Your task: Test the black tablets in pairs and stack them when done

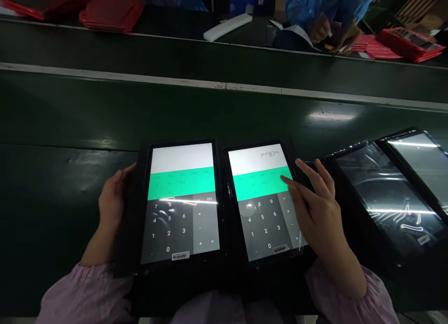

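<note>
Dark green conveyor belt, one, spanning the whole view, with a pale strip along its length and a patch of glare. Red trays, in stacks, on the far side of the belt, at far left and far right. Tablets in black frames, four, lying in a row on the near part of the belt. Left tablet and right tablet, side by side and both lit, each showing a calculator with a white band, a green band and a grey keypad; the white band of the right tablet carried small inverted characters, and that of the left tablet was blank. Unlit tablets, two, further right, their glossy screens streaked with reflections. Pink sleeves, gathered near the wrists. Left hand held around the outer edge of the left tablet. Right hand, well apart from the left, lay over the right tablet, its index fingertip touching the green band. Co-worker's hands, together at the far side, below a blue sleeve. White foam strip, on the far side. Barcode labels, one on each lit tablet.
</note>
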Available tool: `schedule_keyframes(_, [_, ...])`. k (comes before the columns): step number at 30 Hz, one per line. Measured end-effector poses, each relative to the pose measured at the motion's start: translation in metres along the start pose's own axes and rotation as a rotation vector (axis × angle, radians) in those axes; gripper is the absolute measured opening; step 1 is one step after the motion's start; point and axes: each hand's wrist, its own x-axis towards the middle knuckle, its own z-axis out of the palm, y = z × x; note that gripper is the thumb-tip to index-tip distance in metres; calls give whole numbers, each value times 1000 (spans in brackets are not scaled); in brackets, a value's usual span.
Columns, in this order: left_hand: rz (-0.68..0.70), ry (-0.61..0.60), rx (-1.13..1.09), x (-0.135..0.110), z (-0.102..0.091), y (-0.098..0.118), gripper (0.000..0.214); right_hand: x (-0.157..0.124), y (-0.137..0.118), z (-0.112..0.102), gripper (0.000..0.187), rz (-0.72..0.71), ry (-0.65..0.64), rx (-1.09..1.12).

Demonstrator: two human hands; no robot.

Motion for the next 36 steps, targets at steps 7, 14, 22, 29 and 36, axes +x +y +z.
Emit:
schedule_keyframes(7, [-3,-99,-129,18,4,-7,34,11,-33,-9,28,-56,-5,15])
schedule_keyframes(14, [68,-233,-203,30,-3,-16,35,27,-97,13,33,-261,-223,57])
schedule_keyframes(22, [92,-415,-128,26,-36,-38,56,48,-119,42,39,-363,-391,-26])
schedule_keyframes(29, [203,-423,-111,17,-41,-45,62,49,-123,42,37,-309,-289,-29])
schedule_keyframes(36, [422,-568,-10,22,-45,-54,80,47,-126,42,38,-265,-282,-33])
